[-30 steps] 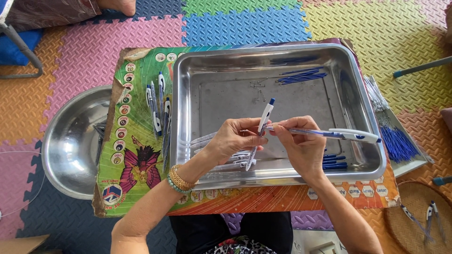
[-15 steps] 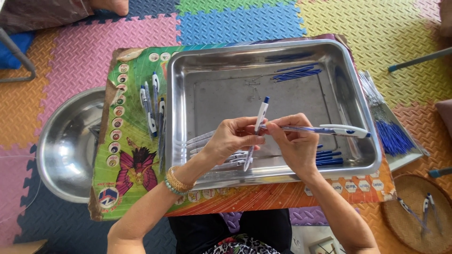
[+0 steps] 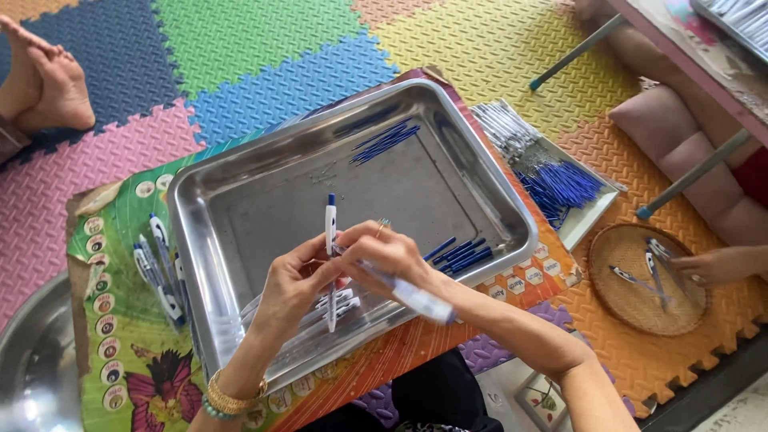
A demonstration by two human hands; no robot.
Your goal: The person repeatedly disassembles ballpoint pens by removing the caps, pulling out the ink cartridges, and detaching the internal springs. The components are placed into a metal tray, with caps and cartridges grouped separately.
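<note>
Over the big steel tray [image 3: 240, 172], my left hand [image 3: 292, 288] holds a white pen with a blue tip [image 3: 330, 240] upright. My right hand [image 3: 392, 256] touches it and grips a second white and blue pen [image 3: 412, 296] that slants down to the right. Several blue pen parts [image 3: 458, 253] lie in the tray just right of my hands, more blue parts [image 3: 386, 142] at its far side. White pen barrels [image 3: 336, 306] lie in the tray under my hands.
Finished pens [image 3: 160, 268] lie on the printed low table [image 3: 136, 368] left of the tray. A steel bowl [image 3: 28, 360] sits at far left. A flat tray with blue refills [image 3: 560, 184] lies right. Another person's hand [image 3: 716, 266] reaches a wicker basket [image 3: 640, 308].
The view has swung and tilted, so the tray now sits diagonally. The pen in my right hand has dropped from level to slanting down. My hands stay together over the tray's near side.
</note>
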